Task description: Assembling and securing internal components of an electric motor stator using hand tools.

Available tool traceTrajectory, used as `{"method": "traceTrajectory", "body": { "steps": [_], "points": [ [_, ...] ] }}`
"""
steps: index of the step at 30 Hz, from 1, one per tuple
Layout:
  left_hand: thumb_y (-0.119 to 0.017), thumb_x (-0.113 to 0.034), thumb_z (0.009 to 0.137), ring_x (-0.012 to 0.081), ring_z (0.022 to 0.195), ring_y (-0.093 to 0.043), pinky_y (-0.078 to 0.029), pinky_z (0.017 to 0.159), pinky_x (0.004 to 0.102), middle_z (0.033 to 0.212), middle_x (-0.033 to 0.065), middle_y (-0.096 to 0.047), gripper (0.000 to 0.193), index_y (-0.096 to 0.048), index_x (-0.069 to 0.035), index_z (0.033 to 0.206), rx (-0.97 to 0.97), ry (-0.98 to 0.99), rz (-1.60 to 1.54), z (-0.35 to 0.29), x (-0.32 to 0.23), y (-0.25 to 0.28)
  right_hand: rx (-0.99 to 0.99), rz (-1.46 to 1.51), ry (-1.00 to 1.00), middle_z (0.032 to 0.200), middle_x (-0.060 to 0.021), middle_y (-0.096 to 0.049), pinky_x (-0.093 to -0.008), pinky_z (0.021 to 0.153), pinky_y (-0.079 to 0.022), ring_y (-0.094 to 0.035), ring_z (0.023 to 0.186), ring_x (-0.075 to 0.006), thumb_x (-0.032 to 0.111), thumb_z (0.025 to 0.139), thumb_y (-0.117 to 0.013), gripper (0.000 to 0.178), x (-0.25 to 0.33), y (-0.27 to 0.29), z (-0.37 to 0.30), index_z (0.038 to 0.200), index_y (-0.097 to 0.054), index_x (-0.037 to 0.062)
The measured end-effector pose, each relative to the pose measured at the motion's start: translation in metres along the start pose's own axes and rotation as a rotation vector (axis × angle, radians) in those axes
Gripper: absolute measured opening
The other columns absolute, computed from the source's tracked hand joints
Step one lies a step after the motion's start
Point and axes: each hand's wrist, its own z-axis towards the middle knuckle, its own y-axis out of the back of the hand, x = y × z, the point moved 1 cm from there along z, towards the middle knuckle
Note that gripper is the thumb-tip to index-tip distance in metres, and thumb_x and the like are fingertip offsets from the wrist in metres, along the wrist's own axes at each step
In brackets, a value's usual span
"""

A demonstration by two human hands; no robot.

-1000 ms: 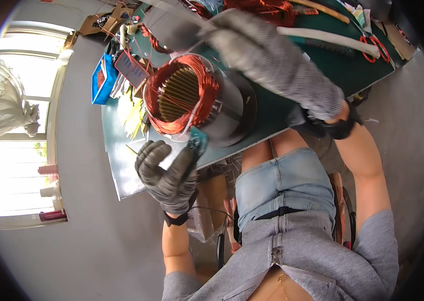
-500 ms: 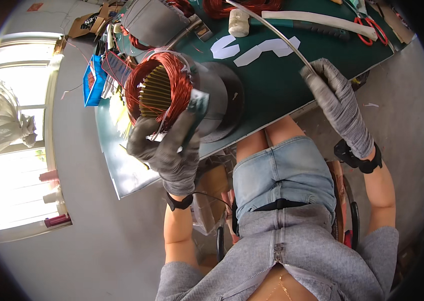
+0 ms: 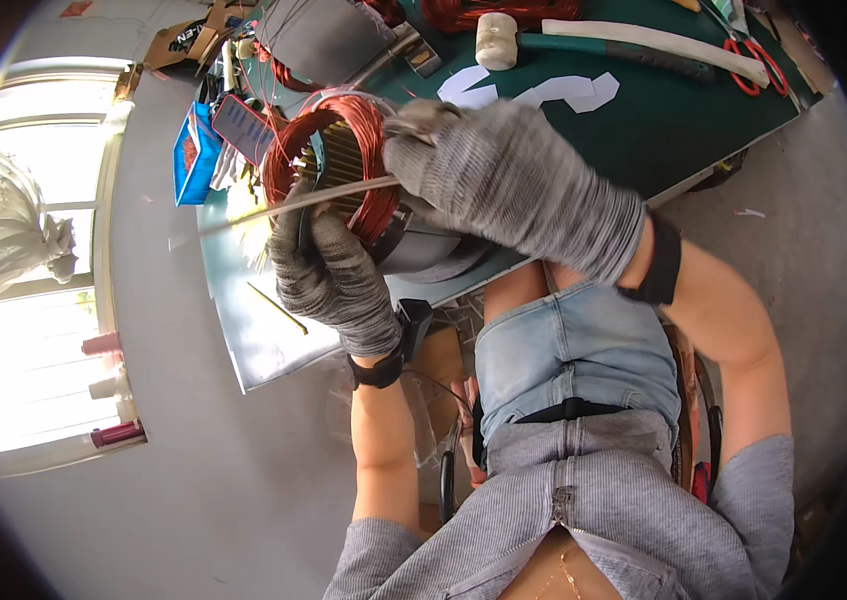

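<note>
A grey motor stator (image 3: 423, 250) lies on its side on the green table, its open end ringed with copper wire windings (image 3: 370, 135). My left hand (image 3: 338, 275), in a grey knit glove, is at the lower front of that ring. Its fingers close on a dark flat strip (image 3: 316, 158) that reaches up in front of the opening. My right hand (image 3: 513, 180), gloved too and slightly blurred, grips a thin metal rod (image 3: 338, 190). The rod passes leftward across the opening, over my left fingers, and its far end is smeared by motion.
Behind the stator stand a second grey stator (image 3: 323, 40) and a mallet (image 3: 496, 42). White paper pieces (image 3: 583, 92), a pale curved strip (image 3: 643, 42) and red-handled scissors (image 3: 743, 68) lie at the back right. Left are a blue bin (image 3: 193, 160) and a phone (image 3: 243, 125).
My right hand has swung left from beyond the table's edge to the stator, and the rod now lies across its opening. The dark strip in my left hand has shifted left, before the opening.
</note>
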Motion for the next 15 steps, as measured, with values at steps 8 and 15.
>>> {"method": "traceTrajectory", "body": {
  "steps": [8, 15],
  "points": [
    [-0.062, -0.024, 0.095, 0.0158, 0.089, -0.059, -0.048, 0.077, 0.028, 0.098, 0.0076, -0.063, 0.03, -0.065, -0.002, 0.115, 0.097, -0.238, 0.033, 0.012, 0.001, 0.014, -0.024, 0.522, -0.129, 0.098, -0.0054, -0.065, -0.031, 0.08, -0.051, -0.066, 0.091, -0.0202, 0.02, 0.091, -0.063, 0.021, -0.033, 0.002, -0.006, 0.108, -0.062, 0.0069],
    [-0.079, -0.029, 0.079, 0.0253, 0.118, -0.044, -0.044, 0.099, 0.0349, 0.119, 0.0096, -0.042, 0.023, -0.077, -0.024, 0.101, 0.365, -0.676, 0.746, -0.007, -0.013, 0.021, 0.021, 0.654, -0.585, 0.107, -0.0049, -0.064, -0.0275, 0.082, -0.05, -0.062, 0.092, -0.0143, 0.011, 0.097, -0.05, 0.031, -0.046, 0.032, -0.121, 0.126, -0.058, 0.0041]
  ]
}}
